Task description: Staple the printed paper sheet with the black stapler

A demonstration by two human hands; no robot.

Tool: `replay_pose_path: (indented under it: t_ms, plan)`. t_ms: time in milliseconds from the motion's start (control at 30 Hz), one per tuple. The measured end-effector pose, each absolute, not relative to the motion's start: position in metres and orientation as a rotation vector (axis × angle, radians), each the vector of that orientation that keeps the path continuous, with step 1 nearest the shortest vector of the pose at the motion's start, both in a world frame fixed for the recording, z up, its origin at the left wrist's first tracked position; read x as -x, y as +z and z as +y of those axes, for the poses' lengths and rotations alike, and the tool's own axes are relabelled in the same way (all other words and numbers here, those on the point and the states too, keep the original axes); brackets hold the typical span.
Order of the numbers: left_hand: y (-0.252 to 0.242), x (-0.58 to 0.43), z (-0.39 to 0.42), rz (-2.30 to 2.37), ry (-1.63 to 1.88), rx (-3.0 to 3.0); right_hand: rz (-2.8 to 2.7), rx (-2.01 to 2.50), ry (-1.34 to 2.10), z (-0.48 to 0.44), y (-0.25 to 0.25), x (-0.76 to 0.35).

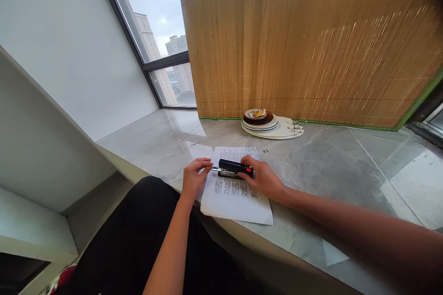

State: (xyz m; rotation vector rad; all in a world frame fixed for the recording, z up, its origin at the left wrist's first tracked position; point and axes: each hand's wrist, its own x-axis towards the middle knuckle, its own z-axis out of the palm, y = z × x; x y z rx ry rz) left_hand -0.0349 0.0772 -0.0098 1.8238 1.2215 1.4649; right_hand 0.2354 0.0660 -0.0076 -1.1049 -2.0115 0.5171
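A black stapler (232, 166) with a red button at its right end lies over the printed paper sheets (237, 207). My right hand (261, 176) grips its right end, thumb and fingers on either side. From its left end a shiny metal part, which looks like the staple tray, sticks out. My left hand (196, 176) pinches the tip of that metal part between thumb and fingers. The sheets lie on the grey marble-like sill, their near edge slightly curled over the front edge.
A stack of plates (260, 126) with an oval plate (292, 128) stands at the back, before a bamboo blind (277, 46). Small staple pieces (266, 150) lie right of the paper. The sill's front edge (238, 232) runs close to my legs.
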Motion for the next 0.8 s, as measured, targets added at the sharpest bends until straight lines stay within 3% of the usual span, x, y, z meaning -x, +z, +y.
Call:
replay_pose_path:
  t_ms: [533,800]
  plan:
    - [-0.0013,0.0361,0.0809,1.315,1.106,-1.946,-1.987,1.073,0.575,0.0687,-0.0083,-0.2353]
    - [-0.0016,0.0338,0.085,1.294,1.11,-1.907,-1.994,1.084,0.569,0.0675,-0.0065,-0.2355]
